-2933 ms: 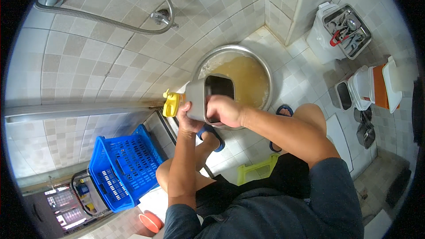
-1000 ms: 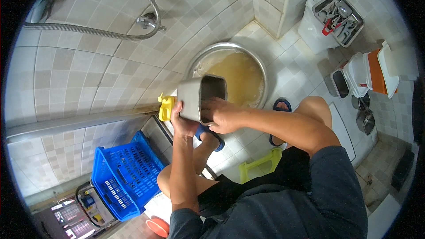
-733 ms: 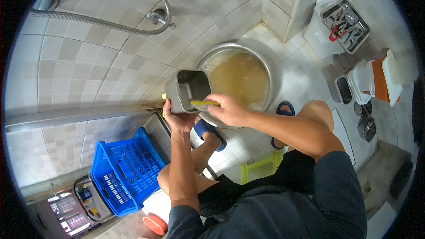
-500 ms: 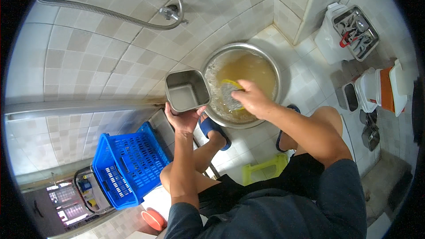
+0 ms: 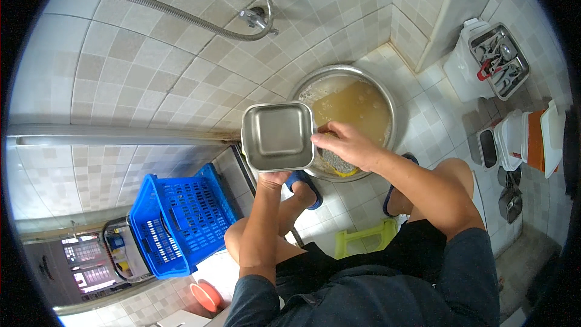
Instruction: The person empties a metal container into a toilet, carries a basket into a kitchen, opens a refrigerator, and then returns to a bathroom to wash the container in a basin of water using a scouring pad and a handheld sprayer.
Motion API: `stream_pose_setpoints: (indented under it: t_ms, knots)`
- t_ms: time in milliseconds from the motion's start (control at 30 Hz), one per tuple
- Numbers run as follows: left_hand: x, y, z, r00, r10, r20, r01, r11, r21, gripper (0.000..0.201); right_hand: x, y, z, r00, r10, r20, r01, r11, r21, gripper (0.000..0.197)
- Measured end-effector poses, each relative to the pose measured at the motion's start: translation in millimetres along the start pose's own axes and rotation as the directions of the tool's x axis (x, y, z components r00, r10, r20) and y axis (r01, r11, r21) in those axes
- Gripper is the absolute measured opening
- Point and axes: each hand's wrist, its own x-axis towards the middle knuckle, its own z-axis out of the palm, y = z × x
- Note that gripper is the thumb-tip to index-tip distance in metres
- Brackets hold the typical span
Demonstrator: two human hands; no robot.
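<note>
A square stainless steel container (image 5: 279, 136) is raised in front of me, its inside facing up toward me. My left hand (image 5: 274, 177) is closed on it from below and behind; most of its fingers are hidden by the metal. In my right hand (image 5: 350, 145) is a scrubbing sponge (image 5: 339, 162), grey and mesh-like with a yellow edge. The fingertips of that hand reach the container's right side. Just beyond, a wide round metal basin (image 5: 392, 109) holds cloudy, yellowish, foamy water.
A blue plastic basket (image 5: 181, 218) is at the left, near an orange-red bowl (image 5: 207, 297). A yellow-green stool (image 5: 366, 239) is between my legs. To the right are a tray of utensils (image 5: 501, 60) on a white bucket (image 5: 463, 75), and stacked tubs (image 5: 511, 139). A shower hose (image 5: 175, 21) hangs on the tiled wall.
The container has come up and right, tilting so its inside faces me more. My right hand has brought the scrubbing sponge from over the basin down and against the container's right side.
</note>
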Motion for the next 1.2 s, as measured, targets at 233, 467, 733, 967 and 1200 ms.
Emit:
stream_pose_setpoints:
  t_ms: [233, 467, 733, 967, 1200]
  knots:
    - [21.8, -4.6, 40.6, 0.958, 0.081, -0.274, 0.011, 0.948, 0.319, 0.051, 20.6, -11.7, -6.1, 0.978, -0.049, -0.202, -0.081, 0.806, -0.586, 0.031]
    - [73.2, 73.3, 104.7, 0.743, 0.661, 0.099, -0.261, 0.151, 0.953, 0.026, 54.7, -71.3, -37.3, 0.939, -0.072, -0.337, -0.189, 0.71, -0.679, 0.038]
    - [135.3, 164.0, 200.4, 0.632, 0.174, 0.755, -0.21, -0.899, 0.383, 0.031, 79.8, -84.6, -47.0, 0.926, -0.071, -0.371, -0.23, 0.673, -0.703, 0.038]
    - [152.8, 187.0, 234.1, 0.684, -0.099, 0.722, -0.37, -0.901, 0.226, 0.021, 117.3, -54.5, -60.7, 0.926, -0.106, -0.361, -0.192, 0.693, -0.695, 0.038]
    - [155.0, 166.1, 253.5, 0.826, 0.136, 0.547, -0.172, -0.863, 0.475, 0.03, 128.0, -53.7, -59.2, 0.916, -0.075, -0.393, -0.199, 0.767, -0.61, 0.037]
